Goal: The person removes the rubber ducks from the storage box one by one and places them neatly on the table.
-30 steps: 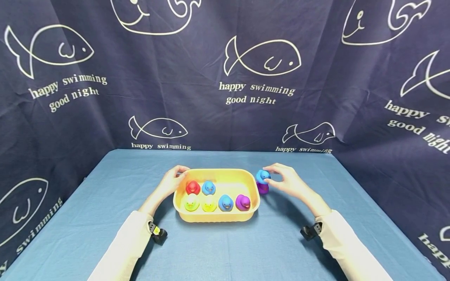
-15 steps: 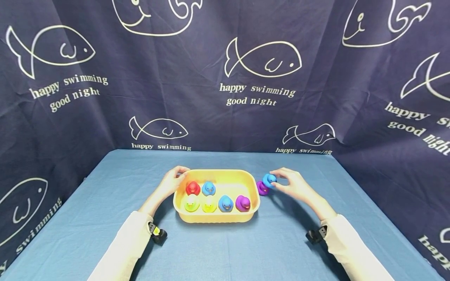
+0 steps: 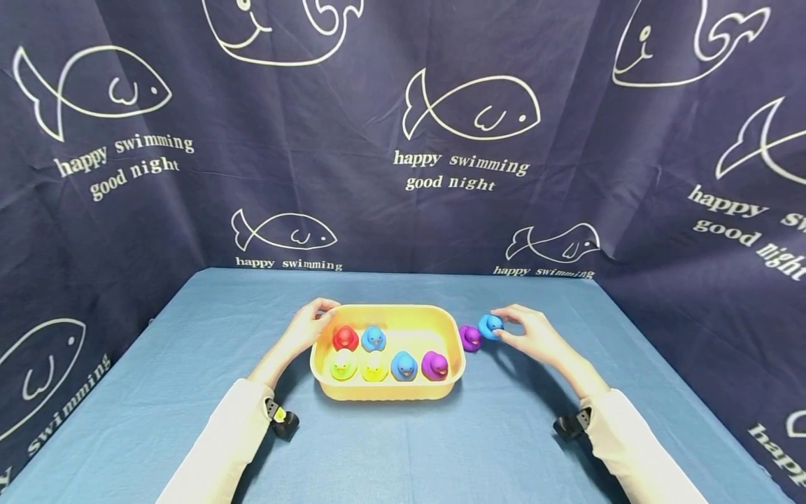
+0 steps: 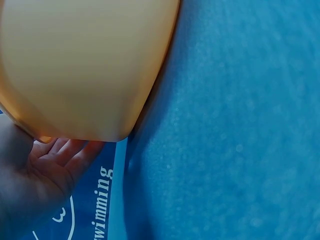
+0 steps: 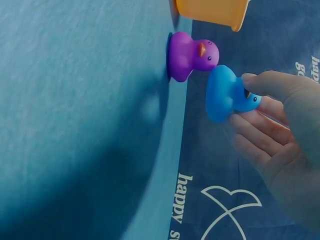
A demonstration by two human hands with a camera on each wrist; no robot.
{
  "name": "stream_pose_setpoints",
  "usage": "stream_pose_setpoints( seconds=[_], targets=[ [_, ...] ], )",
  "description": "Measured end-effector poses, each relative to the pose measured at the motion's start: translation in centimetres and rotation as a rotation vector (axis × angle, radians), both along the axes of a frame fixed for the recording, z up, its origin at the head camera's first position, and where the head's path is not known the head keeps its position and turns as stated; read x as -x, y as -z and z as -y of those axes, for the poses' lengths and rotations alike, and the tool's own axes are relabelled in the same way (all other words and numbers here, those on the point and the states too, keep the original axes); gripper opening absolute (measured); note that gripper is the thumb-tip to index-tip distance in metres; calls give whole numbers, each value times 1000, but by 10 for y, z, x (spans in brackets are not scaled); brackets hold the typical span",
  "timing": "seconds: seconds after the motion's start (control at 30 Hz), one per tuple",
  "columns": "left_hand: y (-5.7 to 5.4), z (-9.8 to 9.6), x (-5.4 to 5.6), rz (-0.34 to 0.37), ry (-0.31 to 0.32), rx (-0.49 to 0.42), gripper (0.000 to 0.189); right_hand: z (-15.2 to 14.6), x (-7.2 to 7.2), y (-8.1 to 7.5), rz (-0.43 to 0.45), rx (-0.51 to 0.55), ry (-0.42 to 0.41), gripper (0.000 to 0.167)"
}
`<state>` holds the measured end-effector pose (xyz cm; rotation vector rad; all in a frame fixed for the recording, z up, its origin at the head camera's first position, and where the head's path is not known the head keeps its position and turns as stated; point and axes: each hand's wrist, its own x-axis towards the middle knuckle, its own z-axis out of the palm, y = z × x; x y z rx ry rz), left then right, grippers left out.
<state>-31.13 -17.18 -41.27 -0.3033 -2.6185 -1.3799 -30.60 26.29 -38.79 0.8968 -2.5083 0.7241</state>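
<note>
My right hand [image 3: 531, 332] pinches a blue rubber duck [image 3: 490, 327] between thumb and fingers, just right of a purple rubber duck [image 3: 469, 339]. In the right wrist view the held blue duck [image 5: 220, 93] hangs above the cloth, while the purple duck [image 5: 184, 57] sits on it. A pale yellow tub [image 3: 387, 390] stands left of them. At its back left corner, my left hand [image 3: 305, 327] grips the rim. The left wrist view shows that hand's fingers [image 4: 77, 155] behind the tub's end wall [image 4: 85, 65].
Inside the tub, a red duck [image 3: 345, 339] and a blue duck [image 3: 373, 339] sit at the back. Along its front are yellow-green [image 3: 343, 365], yellow [image 3: 375, 367], blue [image 3: 404, 365] and purple [image 3: 434, 365] ducks. A dark curtain [image 3: 378, 161] surrounds the blue tablecloth [image 3: 403, 455].
My right hand has carried the blue duck rightward and lower, from over the purple duck to beside it. The left hand and tub have stayed put.
</note>
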Motion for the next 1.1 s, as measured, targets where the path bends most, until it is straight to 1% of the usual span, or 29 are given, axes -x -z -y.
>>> stream_pose_setpoints(
  seconds=[0.2, 0.33, 0.47, 0.63, 0.87, 0.97, 1.1],
  targets=[
    [1, 2, 1, -1, -2, 6, 23, -3, 1, 5, 15, -10, 7, 32],
    [0, 1, 1, 4, -2, -1, 23, -5, 1, 8, 45, -20, 14, 33],
    [0, 1, 1, -7, 5, -11, 22, -6, 1, 11, 75, -30, 21, 33],
    [2, 0, 2, -10, 3, -21, 21, -6, 1, 15, 90, -42, 25, 32],
    [2, 0, 2, -11, 6, -35, 22, -8, 1, 15, 120, -60, 40, 32],
    [2, 0, 1, -14, 8, -29, 22, -8, 1, 16, 121, -61, 41, 32],
    [2, 0, 0, -16, 4, -20, 22, -9, 0, 17, 102, -57, 26, 31]
  ],
)
